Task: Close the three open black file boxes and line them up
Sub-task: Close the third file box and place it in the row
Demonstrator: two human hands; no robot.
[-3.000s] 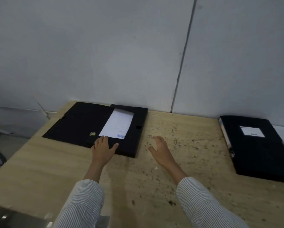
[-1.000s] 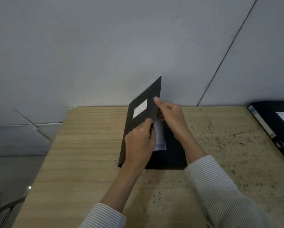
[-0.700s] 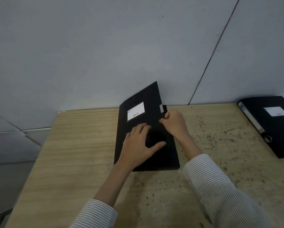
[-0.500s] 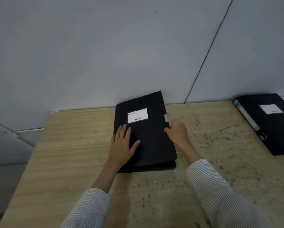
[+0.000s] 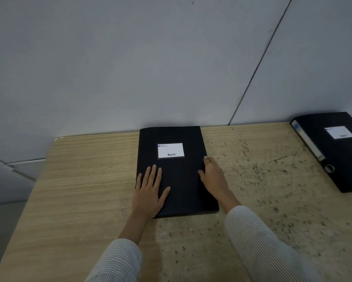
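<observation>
The left hand (image 5: 149, 192) lies flat, fingers spread wide, pressing on the near-left part of a closed black file box (image 5: 177, 169) that sits flat on the wooden table (image 5: 79, 180), its far edge by the wall (image 5: 130, 68). The right hand (image 5: 212, 175) rests at the box's right edge, fingers curled at what seems to be a small pale tab (image 5: 205, 157); whether it pinches it, I cannot tell. A white label (image 5: 170, 150) shows on the lid. A second black file box (image 5: 342, 157) lies closed, well apart to the right.
</observation>
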